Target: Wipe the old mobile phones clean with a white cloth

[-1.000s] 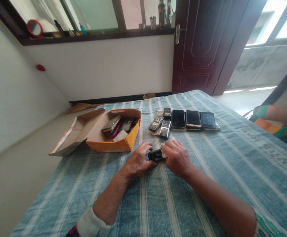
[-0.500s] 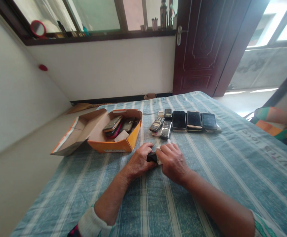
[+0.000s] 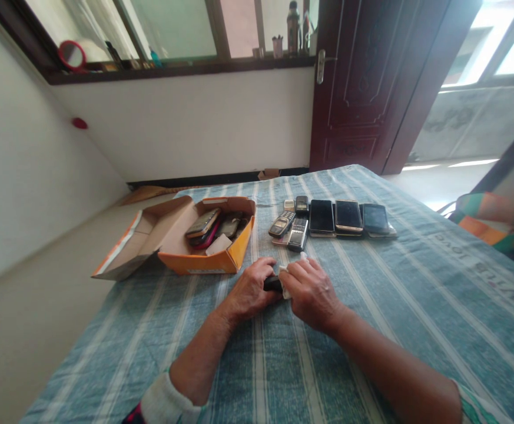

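Left hand: fingers wrapped around one end of a black phone, thumb on the near side. Right hand: fingers bunched on a white wipe, which is up against the phone's other end and hides it. Model can't be read, mostly covered. Phone sits between the two hands, over the middle of the striped cloth on the surface, well in from the left and right edges.

Toward the far edge, just beyond the right hand: cluster of small phones, incl. a grey keypad phone, a silver keypad phone and a small dark phone. Right of those, a row of three touchscreen phones: black, gold-trimmed, grey, with more handsets partly showing underneath.

Orange cardboard box by the left edge, lid folded open to the left; phones piled inside, one magenta.
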